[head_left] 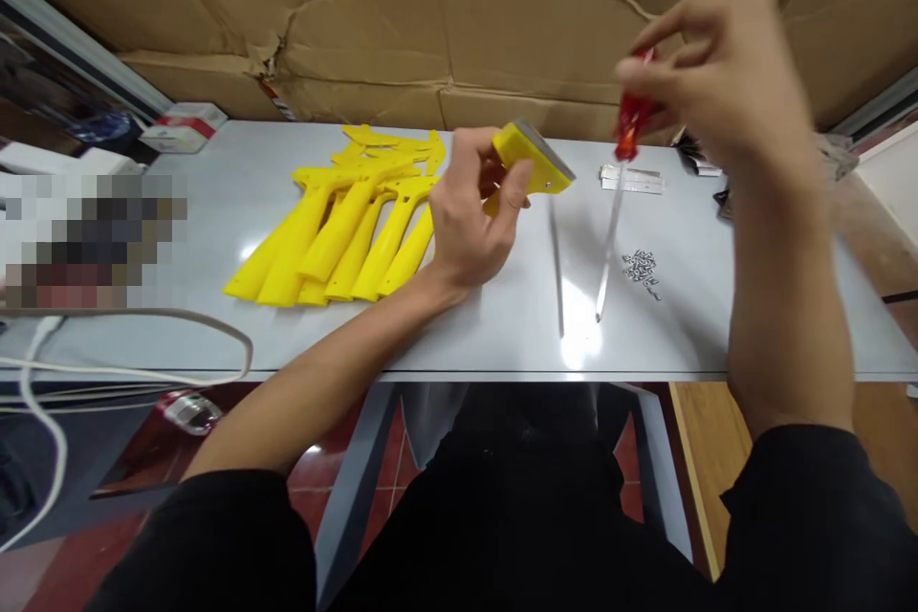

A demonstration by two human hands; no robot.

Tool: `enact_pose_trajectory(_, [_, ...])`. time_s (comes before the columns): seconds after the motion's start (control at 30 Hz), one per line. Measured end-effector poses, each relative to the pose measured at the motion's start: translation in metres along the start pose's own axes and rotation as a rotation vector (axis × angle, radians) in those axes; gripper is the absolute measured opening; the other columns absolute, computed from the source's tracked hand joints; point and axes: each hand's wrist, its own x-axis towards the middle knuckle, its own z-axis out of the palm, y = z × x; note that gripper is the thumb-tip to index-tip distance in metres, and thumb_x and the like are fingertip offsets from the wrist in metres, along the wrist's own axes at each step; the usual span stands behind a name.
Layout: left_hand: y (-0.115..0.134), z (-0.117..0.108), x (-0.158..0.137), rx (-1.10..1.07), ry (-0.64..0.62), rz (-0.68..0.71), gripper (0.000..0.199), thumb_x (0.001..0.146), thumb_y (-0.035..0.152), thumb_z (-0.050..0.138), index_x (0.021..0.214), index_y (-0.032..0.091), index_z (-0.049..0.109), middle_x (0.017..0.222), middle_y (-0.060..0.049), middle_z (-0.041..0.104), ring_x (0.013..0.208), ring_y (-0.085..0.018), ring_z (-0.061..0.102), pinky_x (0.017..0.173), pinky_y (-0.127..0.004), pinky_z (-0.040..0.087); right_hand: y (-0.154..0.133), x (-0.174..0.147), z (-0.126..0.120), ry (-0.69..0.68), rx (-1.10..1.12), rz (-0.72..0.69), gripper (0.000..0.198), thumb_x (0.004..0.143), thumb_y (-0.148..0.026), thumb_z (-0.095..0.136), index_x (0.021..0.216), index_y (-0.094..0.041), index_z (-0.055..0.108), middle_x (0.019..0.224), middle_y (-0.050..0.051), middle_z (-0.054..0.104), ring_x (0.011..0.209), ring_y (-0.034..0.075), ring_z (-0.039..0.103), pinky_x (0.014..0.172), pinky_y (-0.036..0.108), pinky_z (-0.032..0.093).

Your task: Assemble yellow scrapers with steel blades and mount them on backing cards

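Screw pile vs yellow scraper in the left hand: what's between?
In the head view, the red-handled screwdriver's shaft crosses between the yellow scraper and screw pile, tabletop behind it.

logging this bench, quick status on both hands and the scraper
Left hand gripping yellow scraper. Right hand holding red-handled screwdriver, tip not touching scraper. Loose screws on table, none between the two tools.

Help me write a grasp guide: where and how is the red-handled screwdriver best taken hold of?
Probably by its thick red handle, from above, fingers around it, much as the right hand holds it: the handle is uppermost, while the thin shaft slants down toward the table.
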Motion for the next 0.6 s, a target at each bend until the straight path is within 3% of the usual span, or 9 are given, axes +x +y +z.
enact_pose_trajectory(0.07, [-0.003, 0.0, 0.002, -0.114, -0.087, -0.125, 0.04, 0.115, 0.061, 0.029, 0.137, 0.031, 0.045, 0.109, -0.005, 0.071, 0.073, -0.011, 0.068, 0.06, -0.027, 0.051, 0.014, 0.003, 0.043, -0.148, 0.053, 0.083, 0.049, 0.092, -0.035, 0.078, 0.13, -0.006, 0.067, 0.086, 0.005, 0.071, 0.07, 0.005, 0.067, 0.07, 0.02, 0.06])
enact_pose_trajectory(0.17, [-0.01, 0.001, 0.006, -0.294, -0.255, -0.234, 0.052, 0.113, 0.069, 0.023, 0.138, 0.029, 0.044, 0.115, -0.009, 0.072, 0.08, -0.012, 0.069, 0.061, -0.027, 0.051, 0.046, 0.021, 0.078, -0.232, 0.057, 0.183, 0.041, 0.089, -0.027, 0.08, 0.123, -0.006, 0.07, 0.081, 0.004, 0.068, 0.066, 0.001, 0.061, 0.069, 0.017, 0.059])
enact_pose_trajectory(0.23, [-0.012, 0.0, 0.009, -0.461, -0.292, -0.372, 0.047, 0.11, 0.069, 0.041, 0.129, 0.027, 0.05, 0.115, -0.009, 0.072, 0.084, -0.013, 0.068, 0.062, -0.027, 0.052, 0.066, 0.03, 0.09, -0.234, 0.0, 0.226, 0.037, 0.086, -0.024, 0.081, 0.116, -0.005, 0.073, 0.076, 0.004, 0.065, 0.065, 0.001, 0.057, 0.066, 0.017, 0.056])
enact_pose_trajectory(0.3, [-0.009, 0.0, 0.012, -0.656, -0.243, -0.55, 0.042, 0.098, 0.061, 0.072, 0.114, 0.025, 0.058, 0.111, -0.007, 0.071, 0.085, -0.013, 0.066, 0.062, -0.026, 0.051, 0.079, 0.032, 0.099, -0.229, -0.037, 0.214, 0.039, 0.081, -0.024, 0.085, 0.113, -0.004, 0.074, 0.073, 0.004, 0.062, 0.067, 0.002, 0.054, 0.065, 0.017, 0.054])
enact_pose_trajectory(0.37, [-0.003, -0.001, 0.014, -0.834, -0.185, -0.715, 0.038, 0.082, 0.043, 0.089, 0.102, 0.022, 0.065, 0.103, -0.004, 0.069, 0.084, -0.012, 0.063, 0.062, -0.024, 0.051, 0.085, 0.03, 0.106, -0.226, -0.041, 0.184, 0.043, 0.076, -0.026, 0.089, 0.111, -0.003, 0.074, 0.072, 0.005, 0.061, 0.069, 0.004, 0.053, 0.065, 0.018, 0.054])
enact_pose_trajectory(0.47, [0.005, 0.0, 0.016, -0.993, -0.182, -0.867, 0.026, 0.074, 0.021, 0.088, 0.095, 0.019, 0.072, 0.095, -0.002, 0.068, 0.081, -0.011, 0.061, 0.067, -0.023, 0.052, 0.08, 0.028, 0.107, -0.265, -0.143, 0.221, 0.045, 0.077, -0.028, 0.089, 0.111, -0.003, 0.075, 0.074, 0.006, 0.063, 0.067, 0.005, 0.055, 0.067, 0.019, 0.053])
enact_pose_trajectory(0.53, [0.005, 0.002, 0.015, -1.043, -0.194, -0.92, 0.024, 0.073, 0.015, 0.085, 0.095, 0.019, 0.074, 0.095, -0.002, 0.069, 0.082, -0.011, 0.062, 0.072, -0.023, 0.054, 0.072, 0.031, 0.094, -0.293, -0.293, 0.254, 0.047, 0.084, -0.034, 0.084, 0.115, -0.001, 0.074, 0.077, 0.007, 0.066, 0.065, 0.002, 0.056, 0.075, 0.019, 0.055])
enact_pose_trajectory(0.6, [0.003, 0.004, 0.012, -1.078, -0.193, -0.94, 0.025, 0.075, 0.014, 0.085, 0.096, 0.02, 0.075, 0.095, -0.001, 0.07, 0.083, -0.01, 0.063, 0.075, -0.023, 0.054, 0.066, 0.037, 0.065, -0.257, -0.442, 0.27, 0.053, 0.091, -0.047, 0.074, 0.115, 0.001, 0.075, 0.08, 0.009, 0.068, 0.07, 0.003, 0.063, 0.089, 0.026, 0.057])
